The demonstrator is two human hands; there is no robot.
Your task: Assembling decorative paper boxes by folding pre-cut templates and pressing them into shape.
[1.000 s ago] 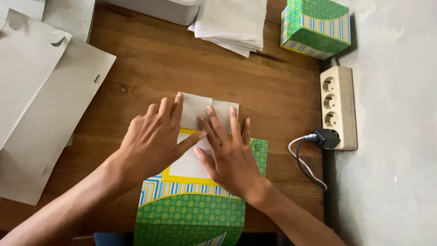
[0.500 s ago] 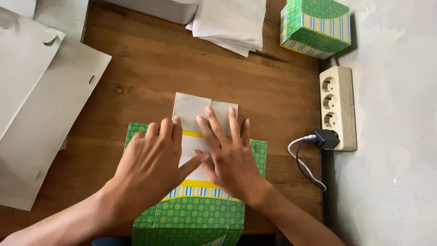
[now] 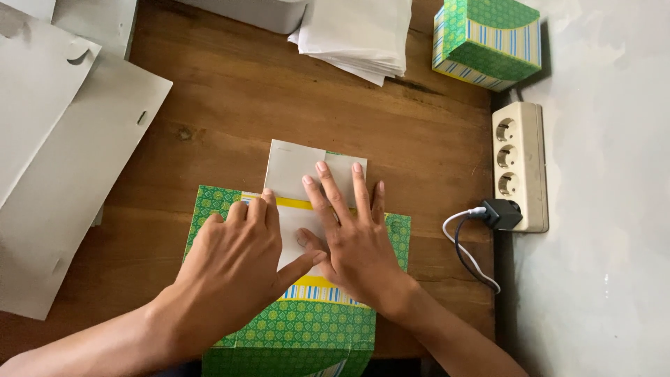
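**Two hands flatten patterned carton on wooden table**

Left hand (image 3: pixel 237 258) and right hand (image 3: pixel 352 237), thumbs touching, press palms-down with fingers spread on the flat green patterned cardboard box (image 3: pixel 296 324) and its white flaps; right of it, a beige power strip (image 3: pixel 520 164).

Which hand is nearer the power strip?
Right. The right hand lies flat on the green carton, on the side toward the power strip; the left hand presses the carton farther from it.
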